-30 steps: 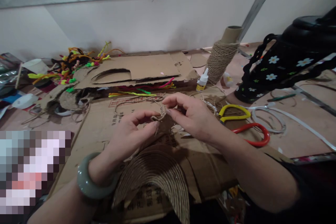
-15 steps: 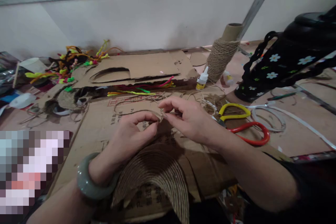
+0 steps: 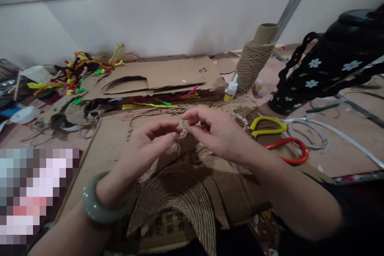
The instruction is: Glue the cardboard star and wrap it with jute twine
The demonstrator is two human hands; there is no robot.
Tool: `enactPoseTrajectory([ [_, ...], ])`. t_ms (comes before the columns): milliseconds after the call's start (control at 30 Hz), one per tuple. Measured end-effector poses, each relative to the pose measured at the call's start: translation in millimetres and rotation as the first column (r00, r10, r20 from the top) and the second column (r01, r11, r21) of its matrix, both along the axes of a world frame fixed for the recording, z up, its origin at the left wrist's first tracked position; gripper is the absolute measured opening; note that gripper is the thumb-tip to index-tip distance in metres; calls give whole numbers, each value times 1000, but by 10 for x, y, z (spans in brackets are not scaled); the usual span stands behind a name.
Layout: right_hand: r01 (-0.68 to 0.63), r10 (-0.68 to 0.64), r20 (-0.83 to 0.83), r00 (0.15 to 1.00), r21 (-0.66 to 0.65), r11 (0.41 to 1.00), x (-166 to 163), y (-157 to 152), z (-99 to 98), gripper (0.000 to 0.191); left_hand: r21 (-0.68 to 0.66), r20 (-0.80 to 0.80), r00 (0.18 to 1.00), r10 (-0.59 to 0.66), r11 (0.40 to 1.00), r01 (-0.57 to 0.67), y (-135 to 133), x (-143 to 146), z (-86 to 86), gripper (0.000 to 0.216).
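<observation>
My right hand (image 3: 211, 134) is closed, thumb and forefinger pinching a thin strand of jute twine (image 3: 179, 149) whose end dangles below the fingertips. Close beside it, my left hand (image 3: 151, 144) has its thumb and forefinger slightly parted near the strand; a jade-like bangle (image 3: 103, 199) circles that wrist. Under both hands lies a printed cardboard sheet (image 3: 114, 144). Nearer to me, a curved, arch-shaped piece covered in rows of twine (image 3: 177, 186) rests on the cardboard.
Yellow-and-red-handled pliers (image 3: 288, 151) lie right of my hands. Behind stand a small glue bottle (image 3: 231, 89), a twine spool (image 3: 253, 62) and a black flowered tumbler (image 3: 324, 64). Cut cardboard (image 3: 171, 74) and colourful fuzzy stems (image 3: 87, 64) occupy the back left.
My left hand has drawn slightly left, its thumb and forefinger loosening from a pinch. The twine now hangs down below the right fingertips, which have stayed nearly in place.
</observation>
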State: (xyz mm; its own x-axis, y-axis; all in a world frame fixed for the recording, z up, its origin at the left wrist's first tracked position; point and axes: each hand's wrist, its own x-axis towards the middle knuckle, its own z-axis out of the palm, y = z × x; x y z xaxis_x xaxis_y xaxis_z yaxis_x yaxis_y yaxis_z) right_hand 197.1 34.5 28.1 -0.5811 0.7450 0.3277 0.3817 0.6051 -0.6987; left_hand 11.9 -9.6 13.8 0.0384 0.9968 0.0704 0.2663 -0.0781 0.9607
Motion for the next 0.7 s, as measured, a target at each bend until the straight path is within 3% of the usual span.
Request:
enactPoseTrajectory([
  [133, 22, -22, 9, 1000, -4, 1000, 11, 19, 17, 22, -18, 331, 940, 87, 996, -86, 37, -49, 26, 11],
  [267, 52, -52, -1, 999, -11, 999, 15, 39, 13, 22, 27, 434, 891, 129, 987, -157, 96, -102, 32, 11],
  [500, 55, -56, -64, 996, -26, 998, 19, 81, -21, 21, 107, 58, 971, 233, 965, -238, 142, -106, -2, 9],
  [600, 45, -46, -33, 998, -21, 999, 4, 70, -32, 21, 83, -64, 984, 166, 984, -160, 119, -90, -5, 14],
  [700, 15, -15, 5, 1000, -19, 1000, -19, 52, -48, 21, 30, -196, 981, 14, 1000, -8, 96, -66, -2, 21],
])
